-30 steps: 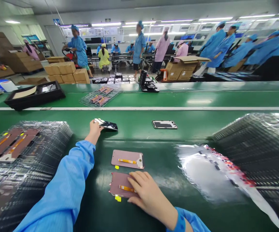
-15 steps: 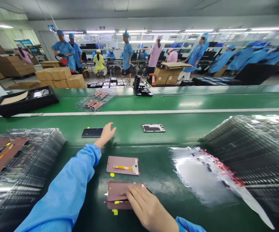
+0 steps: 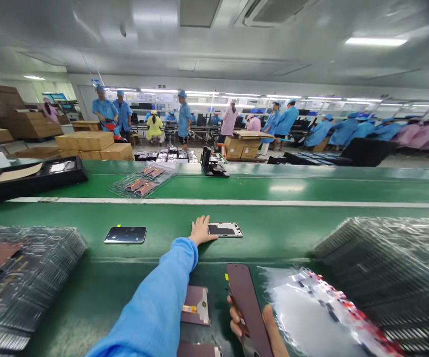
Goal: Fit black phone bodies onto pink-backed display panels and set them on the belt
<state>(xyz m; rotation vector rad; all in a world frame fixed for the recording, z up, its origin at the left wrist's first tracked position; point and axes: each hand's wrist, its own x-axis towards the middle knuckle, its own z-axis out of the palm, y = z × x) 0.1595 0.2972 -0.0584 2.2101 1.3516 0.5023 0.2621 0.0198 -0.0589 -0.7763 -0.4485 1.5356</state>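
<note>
My left hand [image 3: 201, 230] reaches out in a blue sleeve and rests its fingers on the left end of a white-framed phone panel [image 3: 225, 229] lying on the green belt [image 3: 281, 233]. A dark phone screen [image 3: 126, 234] lies on the belt to its left, apart from the hand. My right hand [image 3: 253, 332] grips a long brownish-pink screen panel [image 3: 246, 302] and holds it up on edge above the bench. Another pink panel with an orange flex strip [image 3: 196, 312] lies flat on the bench beside my left sleeve.
Stacks of clear plastic trays [image 3: 21, 282] sit at the left and a dark tray stack [image 3: 389, 267] at the right, with a crinkled plastic film [image 3: 311, 312] before it. A black tray [image 3: 32, 176] and a clear tray with panels [image 3: 143, 181] lie on the far belt. Other workers stand beyond.
My left hand let go of the dark screen and moved right onto the white-framed panel. My right hand lifted the pink panel off the bench. The camera tilted upward.
</note>
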